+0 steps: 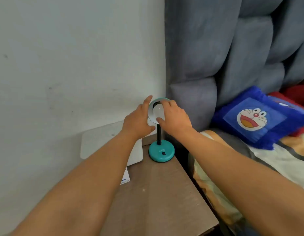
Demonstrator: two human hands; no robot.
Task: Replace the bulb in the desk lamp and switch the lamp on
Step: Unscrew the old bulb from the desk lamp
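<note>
A teal desk lamp stands at the far end of a brown bedside table (158, 193); its round base (161, 153) carries a small black switch (163, 153), and a black stem rises to a teal shade (159, 100) tilted toward me. A white bulb (158, 110) sits inside the shade. My left hand (139, 120) cups the shade's left rim, fingers pointing up. My right hand (175, 118) has its fingers and thumb closed around the bulb. The bulb is unlit.
A white flat box (107, 142) leans on the wall to the left of the lamp, with a small carton (125, 178) below it. A grey padded headboard (224, 57) and a bed with a blue cartoon pillow (257, 116) lie right of the table.
</note>
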